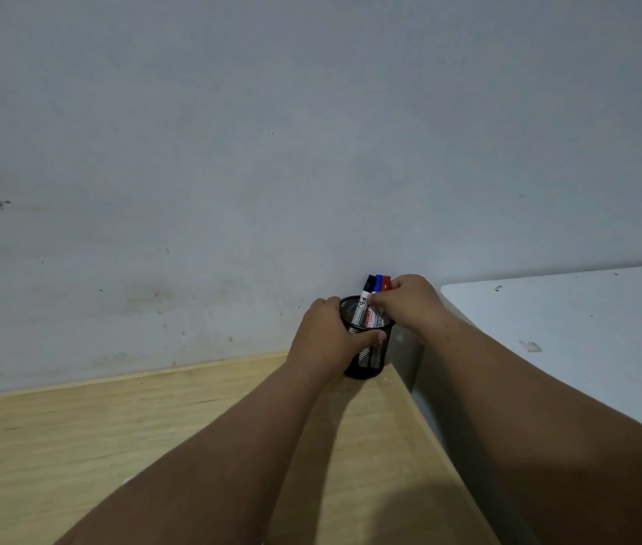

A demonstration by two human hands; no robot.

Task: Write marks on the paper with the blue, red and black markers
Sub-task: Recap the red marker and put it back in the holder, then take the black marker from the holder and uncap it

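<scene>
A black mesh pen cup [370, 354] stands at the far right corner of the wooden table [115, 446], against the wall. Three markers stand upright in it: black cap [369, 284], blue cap [378, 282], red cap [386, 283]. My left hand [325, 336] wraps around the cup's left side, thumb across its front. My right hand [412, 302] reaches in from the right, and its fingers pinch the markers just below the caps; which marker it grips I cannot tell. No paper is in view.
A grey, scuffed wall [272, 151] rises right behind the table. To the right, across a narrow gap, a white tabletop [587, 328] sits slightly higher. My two forearms cross the wooden table from the bottom of the view.
</scene>
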